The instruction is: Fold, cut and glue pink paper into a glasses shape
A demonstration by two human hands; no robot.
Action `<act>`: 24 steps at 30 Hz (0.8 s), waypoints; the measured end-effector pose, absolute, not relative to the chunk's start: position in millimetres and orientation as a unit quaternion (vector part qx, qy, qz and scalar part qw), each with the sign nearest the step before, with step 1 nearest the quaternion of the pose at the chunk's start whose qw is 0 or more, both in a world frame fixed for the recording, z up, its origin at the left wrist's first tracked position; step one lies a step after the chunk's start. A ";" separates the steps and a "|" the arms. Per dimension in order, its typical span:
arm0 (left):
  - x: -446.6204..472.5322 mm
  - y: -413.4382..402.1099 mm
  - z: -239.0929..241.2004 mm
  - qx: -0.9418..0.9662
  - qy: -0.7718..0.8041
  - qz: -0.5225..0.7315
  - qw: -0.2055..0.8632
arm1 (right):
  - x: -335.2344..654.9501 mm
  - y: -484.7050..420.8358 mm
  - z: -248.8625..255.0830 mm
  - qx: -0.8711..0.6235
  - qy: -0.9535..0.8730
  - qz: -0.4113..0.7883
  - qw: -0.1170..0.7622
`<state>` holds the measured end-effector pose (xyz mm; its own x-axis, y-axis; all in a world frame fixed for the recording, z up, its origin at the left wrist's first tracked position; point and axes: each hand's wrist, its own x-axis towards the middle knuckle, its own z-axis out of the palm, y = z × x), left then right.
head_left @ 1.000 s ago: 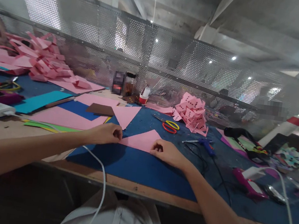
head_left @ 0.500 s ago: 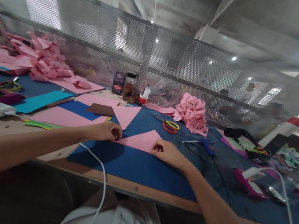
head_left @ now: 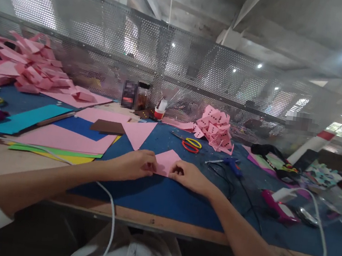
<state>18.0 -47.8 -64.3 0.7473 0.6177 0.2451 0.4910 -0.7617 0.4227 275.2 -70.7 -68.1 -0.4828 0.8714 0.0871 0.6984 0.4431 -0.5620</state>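
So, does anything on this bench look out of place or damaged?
No damage or spill stands out. The white cable looks a bit untidy: it passes beneath the left forearm and hangs over the bench's front edge, where it might snag.

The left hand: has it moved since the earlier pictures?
Yes. The left hand has moved rightward: its sideways gap to the red-and-yellow-handled scissors is narrower now, and it is closer to the right hand.

The head camera faced forward and down from above the lap (head_left: 131, 253), with the left hand (head_left: 137, 165) and right hand (head_left: 195, 179) near, the bench (head_left: 289, 240) across mid-frame and the mesh (head_left: 187, 58) beyond.
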 end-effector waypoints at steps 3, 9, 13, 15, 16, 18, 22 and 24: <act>21.6 -38.3 -72.3 0.926 0.295 0.180 0.153 | 276.5 -70.8 -69.5 -0.457 -0.840 0.221 0.194; 15.6 -35.1 -80.0 0.947 0.240 0.193 0.090 | 277.9 -74.2 -68.2 -0.419 -0.875 0.141 0.198; 16.4 -38.6 -81.4 0.949 0.238 0.198 0.064 | 276.3 -77.9 -65.7 -0.401 -0.891 0.090 0.194; 16.9 -39.9 -81.9 0.948 0.244 0.200 0.054 | 274.9 -78.9 -64.8 -0.394 -0.896 0.082 0.188; 17.0 -40.6 -82.0 0.947 0.246 0.200 0.051 | 274.1 -79.1 -64.5 -0.393 -0.897 0.079 0.185; 17.0 -41.9 -81.8 0.947 0.247 0.200 0.043 | 272.7 -79.0 -64.3 -0.394 -0.898 0.074 0.180; 17.3 -44.3 -80.2 0.949 0.240 0.202 0.029 | 271.4 -77.6 -65.2 -0.390 -0.901 0.074 0.177; 17.5 -44.5 -79.6 0.951 0.235 0.199 0.025 | 271.8 -77.1 -66.1 -0.386 -0.902 0.079 0.178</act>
